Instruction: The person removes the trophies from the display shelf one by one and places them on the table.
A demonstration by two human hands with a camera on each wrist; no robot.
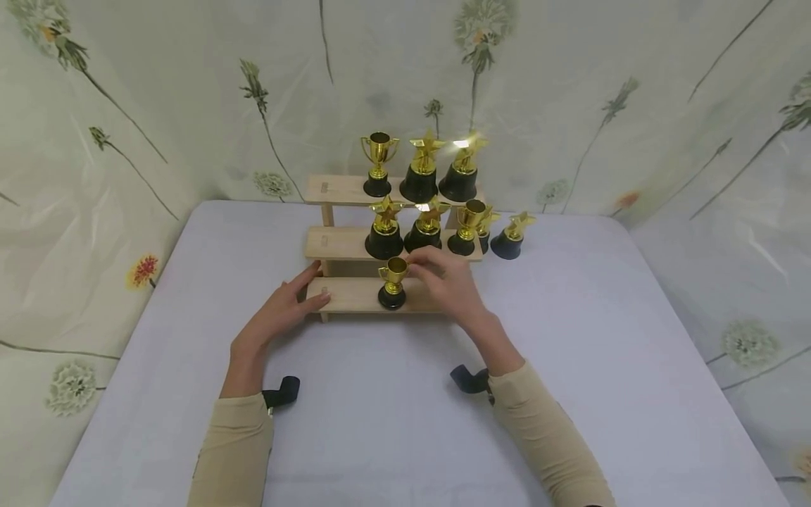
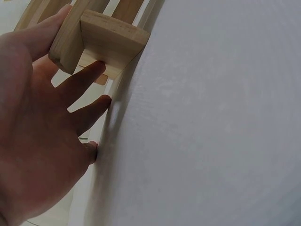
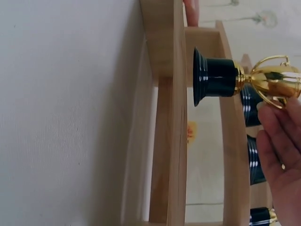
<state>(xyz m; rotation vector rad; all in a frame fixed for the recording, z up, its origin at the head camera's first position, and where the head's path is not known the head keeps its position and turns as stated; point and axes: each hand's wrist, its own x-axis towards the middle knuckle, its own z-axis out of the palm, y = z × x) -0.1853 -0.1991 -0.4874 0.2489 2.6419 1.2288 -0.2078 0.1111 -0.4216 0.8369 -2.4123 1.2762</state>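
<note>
A three-step wooden display stand (image 1: 345, 243) stands on the white-covered table. My left hand (image 1: 281, 310) grips the left end of its lowest step, thumb on the top face and fingers around the end. In the left wrist view, the fingers (image 2: 80, 84) reach past the plank to the support below. My right hand (image 1: 446, 282) pinches a handle of a small gold trophy cup (image 1: 394, 273) with a black base. The cup is upright, its base close over the lowest step. In the right wrist view, fingertips touch the gold trophy cup (image 3: 275, 82) near its handle.
On the top step stand a gold cup (image 1: 379, 151) and two star trophies (image 1: 421, 176). The middle step holds two more star trophies (image 1: 384, 236) and another cup (image 1: 469, 222). Two star trophies (image 1: 510, 239) stand on the table (image 1: 570, 338) by the stand's right end. Flowered cloth (image 1: 380, 70) hangs behind.
</note>
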